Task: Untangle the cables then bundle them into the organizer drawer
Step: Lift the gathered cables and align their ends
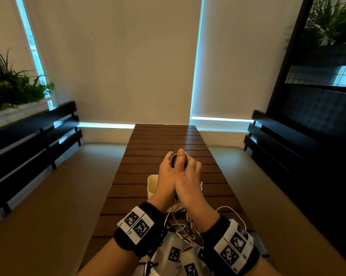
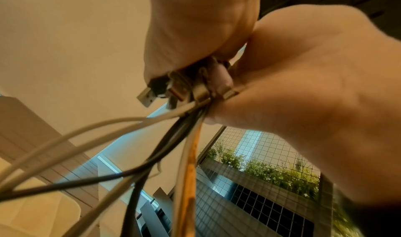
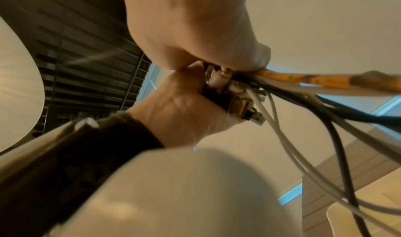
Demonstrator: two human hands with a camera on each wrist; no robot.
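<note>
Above the wooden table, my two hands are pressed together around a bundle of cables [image 1: 176, 158]. My left hand [image 1: 168, 168] grips its left side, and my right hand [image 1: 190, 170] grips the right, thumb over the top. White, black and orange cables [image 1: 181, 226] hang in loose loops below my wrists. In the left wrist view, several USB plugs [image 2: 184, 90] stick out between the palms, with cables [image 2: 152, 156] trailing down. The right wrist view shows the same plugs [image 3: 238, 102] and an orange cable [image 3: 314, 81]. A white open organizer drawer [image 1: 151, 185] stands just under my left hand.
The slatted wooden table [image 1: 164, 140] runs away from me toward drawn blinds. Dark slatted benches [image 1: 34, 140] line both sides, with plants [image 1: 10, 86] behind the left one. A grey pouch with printed tags [image 1: 174, 253] lies at the near edge.
</note>
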